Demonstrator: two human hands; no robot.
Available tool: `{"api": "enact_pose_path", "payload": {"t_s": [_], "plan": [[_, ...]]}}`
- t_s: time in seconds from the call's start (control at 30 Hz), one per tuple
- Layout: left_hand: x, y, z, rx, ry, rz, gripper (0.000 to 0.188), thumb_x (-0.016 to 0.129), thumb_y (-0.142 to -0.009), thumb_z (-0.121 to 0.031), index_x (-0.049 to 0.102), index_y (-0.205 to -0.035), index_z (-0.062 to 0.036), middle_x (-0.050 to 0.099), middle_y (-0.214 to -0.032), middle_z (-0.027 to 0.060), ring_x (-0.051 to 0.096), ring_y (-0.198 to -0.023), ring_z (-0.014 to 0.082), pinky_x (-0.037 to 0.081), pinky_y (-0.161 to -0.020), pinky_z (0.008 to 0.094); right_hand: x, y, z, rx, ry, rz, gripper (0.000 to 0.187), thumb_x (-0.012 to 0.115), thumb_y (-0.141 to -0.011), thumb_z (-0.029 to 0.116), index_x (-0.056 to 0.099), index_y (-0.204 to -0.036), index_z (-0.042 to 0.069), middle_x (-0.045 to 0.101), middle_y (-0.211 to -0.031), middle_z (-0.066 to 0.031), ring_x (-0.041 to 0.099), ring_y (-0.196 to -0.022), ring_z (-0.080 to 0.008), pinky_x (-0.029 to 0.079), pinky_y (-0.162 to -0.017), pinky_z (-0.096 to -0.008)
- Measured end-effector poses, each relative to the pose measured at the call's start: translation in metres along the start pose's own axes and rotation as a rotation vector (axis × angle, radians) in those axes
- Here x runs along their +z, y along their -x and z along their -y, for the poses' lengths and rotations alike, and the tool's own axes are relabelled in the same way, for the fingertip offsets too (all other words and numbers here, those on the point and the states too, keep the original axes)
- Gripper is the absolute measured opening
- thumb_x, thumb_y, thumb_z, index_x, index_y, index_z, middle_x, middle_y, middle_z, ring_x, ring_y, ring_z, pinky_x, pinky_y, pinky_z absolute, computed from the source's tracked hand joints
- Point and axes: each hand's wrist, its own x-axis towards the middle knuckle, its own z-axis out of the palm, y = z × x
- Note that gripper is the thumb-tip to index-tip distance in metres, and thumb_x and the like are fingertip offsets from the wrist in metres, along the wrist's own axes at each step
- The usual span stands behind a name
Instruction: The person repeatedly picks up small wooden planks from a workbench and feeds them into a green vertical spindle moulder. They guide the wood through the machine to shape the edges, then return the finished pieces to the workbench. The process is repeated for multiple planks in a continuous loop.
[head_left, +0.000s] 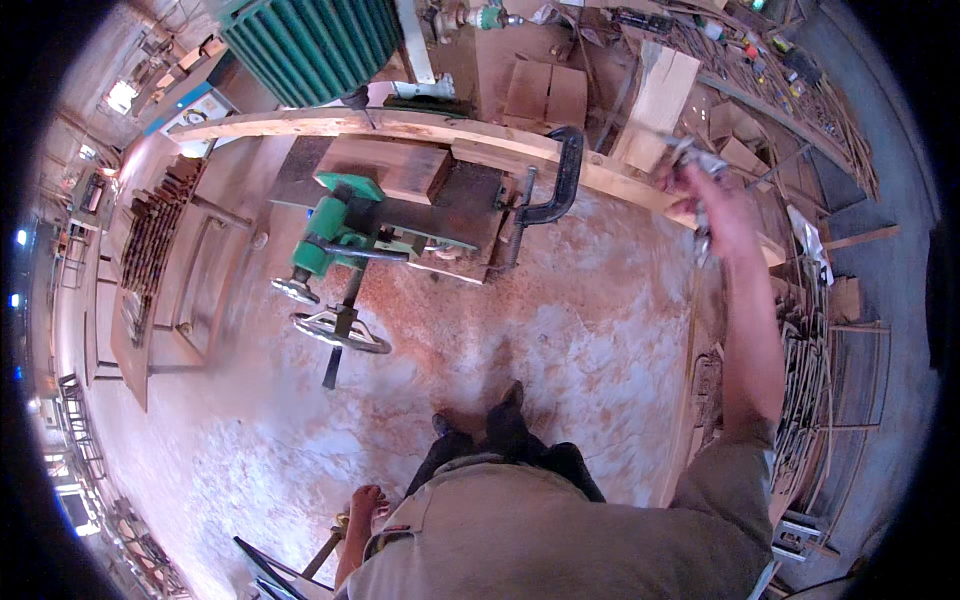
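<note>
My right hand [722,208] is stretched far out to the right, over the right end of a long pale wooden beam [420,125]. Its fingers are closed round a greyish, shiny thing [703,160], smeared by motion, whose kind I cannot make out. My left hand [368,502] hangs low beside my body, fingers loosely bent and seemingly bare. The beam runs across a green machine with a ribbed motor housing [310,50] above it. A black C-clamp [570,175] grips near the beam, and a reddish-brown wooden block [385,167] lies against its near side.
Handwheels [342,332] and a green vise part [322,235] jut toward me. Sawdust covers the floor [560,360]. Stacked wood strips [160,225] lie on a stand at left. A pale board [660,95] and bundled thin sticks [805,400] crowd the right.
</note>
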Motion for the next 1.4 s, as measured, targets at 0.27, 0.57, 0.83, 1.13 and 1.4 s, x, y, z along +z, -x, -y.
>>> {"api": "enact_pose_path", "payload": {"t_s": [0.27,0.57,0.83,1.13,1.4], "plan": [[0.014,-0.006,-0.049,0.01,0.246,0.052,0.016,0.056,-0.086,-0.022,0.054,-0.092,-0.0079,0.054,-0.067,0.004,0.057,-0.054,0.0175,0.049,-0.045,0.0337,0.094,0.023,-0.024,0.184,0.305,0.207,0.023,0.052,-0.092,0.031,0.056,-0.093,0.008,0.058,-0.08,0.0011,0.054,-0.071,-0.0065,0.041,-0.042,-0.0222],[0.014,-0.018,-0.017,0.034,0.348,0.064,0.015,0.054,-0.086,-0.022,0.056,-0.088,-0.0073,0.055,-0.067,0.0044,0.059,-0.055,0.0181,0.05,-0.047,0.0324,0.193,-0.013,0.025,0.043,0.163,0.382,0.026,0.053,-0.091,0.031,0.057,-0.087,0.006,0.057,-0.072,-0.0016,0.053,-0.06,-0.0085,0.037,-0.038,-0.0233],[0.013,-0.013,0.017,0.181,0.182,0.118,0.014,0.052,-0.086,-0.02,0.056,-0.087,-0.0058,0.055,-0.068,0.0059,0.059,-0.056,0.02,0.051,-0.047,0.0335,0.22,-0.012,0.04,-0.038,0.396,0.404,0.034,0.051,-0.09,0.036,0.055,-0.078,0.004,0.053,-0.065,-0.0004,0.049,-0.053,-0.0081,0.035,-0.037,-0.0255],[0.011,-0.012,-0.055,0.179,0.033,-0.019,0.021,0.054,-0.085,-0.025,0.057,-0.089,-0.0042,0.057,-0.071,0.0056,0.06,-0.061,0.0184,0.051,-0.05,0.0323,0.193,-0.019,0.021,0.002,0.422,0.3,0.03,0.054,-0.089,0.031,0.055,-0.075,0.005,0.053,-0.064,-0.0016,0.045,-0.045,-0.0087,0.036,-0.037,-0.0252],[0.007,-0.027,-0.089,0.28,-0.164,-0.007,0.042,0.056,-0.085,-0.03,0.055,-0.117,-0.0032,0.065,-0.084,0.0126,0.064,-0.074,0.0219,0.053,-0.064,0.0342,0.129,0.013,0.031,-0.027,0.761,0.097,0.035,0.055,-0.089,0.032,0.058,-0.077,-0.001,0.059,-0.063,-0.0078,0.057,-0.049,-0.0175,0.04,-0.038,-0.0317]]}}
